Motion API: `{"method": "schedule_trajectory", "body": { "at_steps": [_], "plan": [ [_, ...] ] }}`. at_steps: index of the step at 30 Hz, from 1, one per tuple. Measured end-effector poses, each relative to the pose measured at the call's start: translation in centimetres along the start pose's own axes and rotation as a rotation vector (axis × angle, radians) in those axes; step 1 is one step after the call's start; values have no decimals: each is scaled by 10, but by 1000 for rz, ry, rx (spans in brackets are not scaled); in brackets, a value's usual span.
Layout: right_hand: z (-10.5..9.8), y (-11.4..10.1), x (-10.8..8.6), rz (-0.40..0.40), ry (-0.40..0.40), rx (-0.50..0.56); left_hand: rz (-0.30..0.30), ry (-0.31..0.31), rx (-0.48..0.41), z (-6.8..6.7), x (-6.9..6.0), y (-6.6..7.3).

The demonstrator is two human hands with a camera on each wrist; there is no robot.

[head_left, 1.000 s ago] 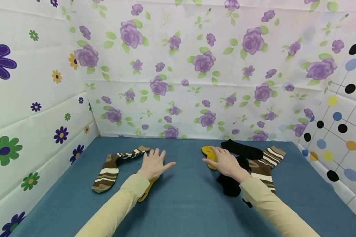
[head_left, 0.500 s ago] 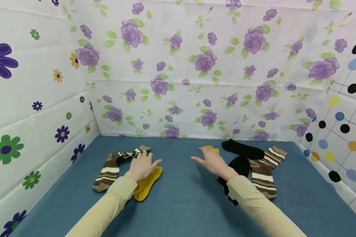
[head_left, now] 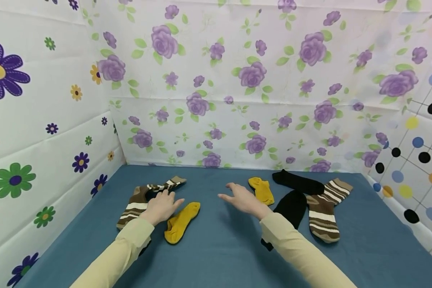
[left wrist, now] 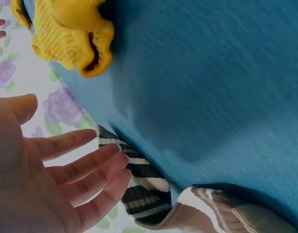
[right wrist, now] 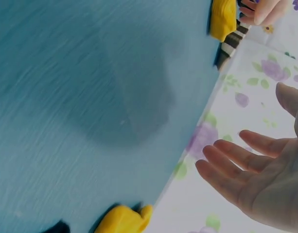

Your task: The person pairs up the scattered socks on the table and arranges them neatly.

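Observation:
Above the table, the left hand [head_left: 160, 207] is spread over part of a striped brown sock [head_left: 133, 206], holding nothing. Just right of it lies a yellow sock [head_left: 181, 224]. The right hand [head_left: 245, 199] hovers palm down, fingers loosely extended, left of a second yellow sock [head_left: 262, 191]. In the left wrist view the left hand [left wrist: 66, 179] has relaxed fingers in front of the striped sock [left wrist: 149, 184]. The right wrist view shows the right hand [right wrist: 255, 170] empty, with a yellow sock [right wrist: 122, 221] at the bottom.
On the right lie a long black sock [head_left: 298, 183], another black sock [head_left: 291, 208] partly behind the right forearm, and a striped brown sock [head_left: 324, 218]. Something black shows beside the left sleeve. Patterned cloth walls [head_left: 209, 132] surround the blue table [head_left: 209, 256].
Both hands have moved left, the right one away from its yellow sock and the left one off the other. Both yellow socks are now uncovered. The head view has shifted slightly.

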State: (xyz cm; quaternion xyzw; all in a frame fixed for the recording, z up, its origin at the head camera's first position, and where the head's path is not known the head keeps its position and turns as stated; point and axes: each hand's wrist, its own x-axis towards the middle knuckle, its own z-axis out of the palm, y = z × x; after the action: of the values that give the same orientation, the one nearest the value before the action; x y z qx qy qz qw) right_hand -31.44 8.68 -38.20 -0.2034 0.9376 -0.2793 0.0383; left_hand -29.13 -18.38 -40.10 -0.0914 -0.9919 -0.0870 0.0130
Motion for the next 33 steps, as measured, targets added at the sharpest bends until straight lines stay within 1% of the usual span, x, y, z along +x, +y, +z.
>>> {"method": "schedule_trajectory", "body": {
  "at_steps": [2, 5, 8, 12, 17, 21, 25, 29, 33],
  "plan": [
    [3, -4, 3, -6, -18, 12, 6, -9, 1, -1, -2, -2],
    [6, -8, 6, -22, -43, 38, 22, -41, -21, -2, -4, -4],
    [10, -13, 11, -51, -67, 58, 44, -81, -74, -5, -7, -6],
    [18, -20, 18, -93, -99, 53, 62, -133, -140, -6, -9, -8],
    [27, -25, 23, -106, -134, 71, 91, -190, -180, -7, -11, -9],
    [35, -29, 26, -109, -150, 82, 116, -217, -231, -10, -16, -10],
    [44, -34, 28, -115, -160, 69, 128, -251, -272, -12, -21, -11],
    [48, -37, 29, -108, -182, 60, 127, -265, -270, -10, -22, -12],
    [51, -37, 29, -99, -186, 50, 131, -257, -274, -8, -19, -12]
  ]
}}
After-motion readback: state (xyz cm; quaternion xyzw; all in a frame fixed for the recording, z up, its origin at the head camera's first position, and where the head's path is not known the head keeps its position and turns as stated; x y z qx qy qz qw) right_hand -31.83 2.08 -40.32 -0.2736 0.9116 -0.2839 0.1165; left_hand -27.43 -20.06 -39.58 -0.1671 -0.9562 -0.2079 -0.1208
